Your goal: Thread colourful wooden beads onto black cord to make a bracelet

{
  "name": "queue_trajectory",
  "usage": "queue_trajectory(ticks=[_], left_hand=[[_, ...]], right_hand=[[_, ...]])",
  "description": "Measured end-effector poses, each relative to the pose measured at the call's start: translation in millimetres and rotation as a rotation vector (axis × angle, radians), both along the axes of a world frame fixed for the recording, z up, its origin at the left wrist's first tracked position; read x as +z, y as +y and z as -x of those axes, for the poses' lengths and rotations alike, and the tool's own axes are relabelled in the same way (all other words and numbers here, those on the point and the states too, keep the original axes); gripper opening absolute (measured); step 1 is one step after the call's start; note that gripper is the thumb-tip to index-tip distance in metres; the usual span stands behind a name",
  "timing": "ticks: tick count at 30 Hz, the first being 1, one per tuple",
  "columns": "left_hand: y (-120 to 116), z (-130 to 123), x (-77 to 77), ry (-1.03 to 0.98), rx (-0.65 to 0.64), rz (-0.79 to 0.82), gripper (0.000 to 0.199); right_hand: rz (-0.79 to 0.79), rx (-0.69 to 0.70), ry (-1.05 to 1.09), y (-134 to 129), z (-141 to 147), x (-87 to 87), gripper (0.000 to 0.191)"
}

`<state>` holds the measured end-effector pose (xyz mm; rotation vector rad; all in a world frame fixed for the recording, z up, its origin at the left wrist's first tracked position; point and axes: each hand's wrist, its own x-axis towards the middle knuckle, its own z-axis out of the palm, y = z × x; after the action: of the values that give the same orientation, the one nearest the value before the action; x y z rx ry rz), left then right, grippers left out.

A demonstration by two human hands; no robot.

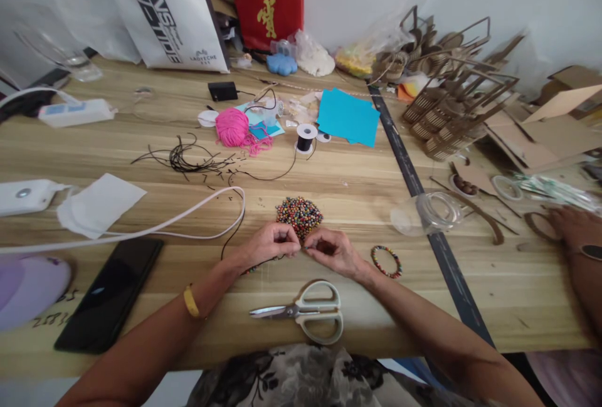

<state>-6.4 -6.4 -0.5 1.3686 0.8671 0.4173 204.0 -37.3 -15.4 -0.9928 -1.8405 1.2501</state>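
Note:
My left hand [273, 241] is closed in a pinch on a thin black cord, which passes beneath my wrist; its tip between the fingers is too small to make out. Facing it, fingertips almost touching, my right hand [332, 249] pinches a tiny bead. Just beyond both hands lies a pile of multicoloured beads [300, 214]. Some strung beads [251, 269] show under my left wrist, partly hidden. A finished-looking beaded bracelet [386, 261] rests right of my right wrist. Scissors [301, 311] with cream handles lie nearer my body, blades pointing left.
Beyond the beads stand a spool of black cord [305, 138], pink yarn [232, 127] and blue sheets [348, 117]. Cut black cords [183, 157] lie left. A phone [110, 294] and white cable [188, 226] flank my left arm. Another person's hand [571, 228] rests far right.

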Motion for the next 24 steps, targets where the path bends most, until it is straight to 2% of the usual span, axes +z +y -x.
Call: queue_trajectory(ticks=[6, 15, 24], left_hand=[[-0.4, 0.1, -2.3, -0.006, -0.014, -0.030, 0.021], [-1.0, -1.8, 4.1, 0.026, -0.011, -0.008, 0.021], [-1.6, -3.3, 6.5, 0.033, -0.014, -0.024, 0.021]], right_hand=[[0.074, 0.023, 0.008, -0.3, 1.2, 0.2, 0.019], [0.128, 0.030, 0.024, 0.2, -2.0, -1.8, 0.019], [0.127, 0.033, 0.032, 1.1, -1.1, -1.4, 0.023]])
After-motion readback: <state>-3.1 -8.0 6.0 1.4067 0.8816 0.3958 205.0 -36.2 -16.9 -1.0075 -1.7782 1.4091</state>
